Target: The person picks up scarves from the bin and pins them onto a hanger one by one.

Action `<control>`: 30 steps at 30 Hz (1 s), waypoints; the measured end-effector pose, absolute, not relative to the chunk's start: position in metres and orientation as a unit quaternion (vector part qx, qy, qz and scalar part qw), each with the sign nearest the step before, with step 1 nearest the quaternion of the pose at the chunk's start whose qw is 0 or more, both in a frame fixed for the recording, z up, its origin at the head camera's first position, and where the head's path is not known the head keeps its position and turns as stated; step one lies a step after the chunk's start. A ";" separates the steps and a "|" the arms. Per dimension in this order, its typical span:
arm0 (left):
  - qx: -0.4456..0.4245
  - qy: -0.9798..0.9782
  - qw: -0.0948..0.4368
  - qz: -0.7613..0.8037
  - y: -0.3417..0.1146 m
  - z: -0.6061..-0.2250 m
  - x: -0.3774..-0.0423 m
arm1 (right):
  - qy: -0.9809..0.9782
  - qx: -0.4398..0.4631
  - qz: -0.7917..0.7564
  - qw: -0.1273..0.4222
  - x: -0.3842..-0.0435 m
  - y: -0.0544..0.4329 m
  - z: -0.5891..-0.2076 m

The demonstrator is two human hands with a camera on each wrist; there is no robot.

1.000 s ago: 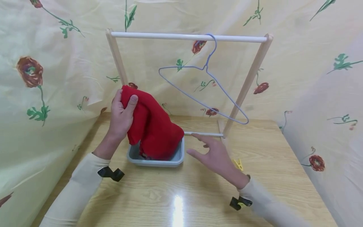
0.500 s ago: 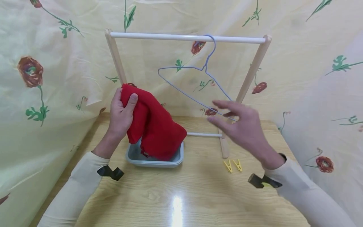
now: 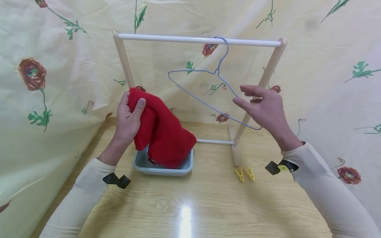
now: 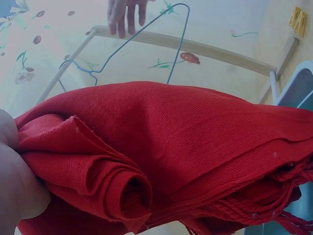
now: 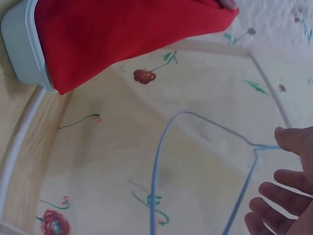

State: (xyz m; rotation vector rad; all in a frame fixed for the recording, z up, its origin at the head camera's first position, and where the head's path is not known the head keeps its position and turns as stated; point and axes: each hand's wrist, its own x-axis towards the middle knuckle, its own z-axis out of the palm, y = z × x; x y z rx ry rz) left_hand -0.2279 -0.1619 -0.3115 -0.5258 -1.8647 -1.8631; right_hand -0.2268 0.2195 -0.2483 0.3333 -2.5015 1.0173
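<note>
A red scarf (image 3: 166, 132) with a fringed edge hangs in folds from my left hand (image 3: 127, 119), which pinches its upper end between thumb and fingers. The scarf's lower part sits in a grey-blue plastic basin (image 3: 166, 171). The left wrist view shows rolled layers of the scarf (image 4: 161, 137) beside the thumb. A blue wire hanger (image 3: 205, 105) hangs by its hook from the white rail. My right hand (image 3: 266, 107) is at the hanger's right shoulder, thumb and fingers apart; whether it touches the wire I cannot tell. In the right wrist view, the fingers (image 5: 279, 196) hold nothing.
The rack has a white top rail (image 3: 178, 39), wooden side posts and a low white crossbar (image 3: 215, 141). Two yellow clothespins (image 3: 244, 174) lie on the wooden table (image 3: 148, 205) by the rack's right foot. Flowered cloth (image 3: 74, 66) covers the surrounding walls.
My right hand has moved up and to the right, from beside the basin to the hanger's right shoulder, uncovering the clothespins. The left hand stays gripping the scarf.
</note>
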 end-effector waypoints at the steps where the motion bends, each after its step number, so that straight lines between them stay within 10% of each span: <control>1: -0.190 -0.676 0.226 -0.675 -0.162 -0.312 -0.228 | -0.901 0.117 0.367 0.201 -0.230 0.220 -0.250; 11: -0.190 -0.673 0.224 -0.679 -0.161 -0.312 -0.230 | -0.906 0.108 0.387 0.135 -0.254 0.220 -0.254; 30: -0.199 -0.676 0.214 -0.677 -0.159 -0.302 -0.231 | -0.879 0.114 0.418 0.197 -0.259 0.213 -0.241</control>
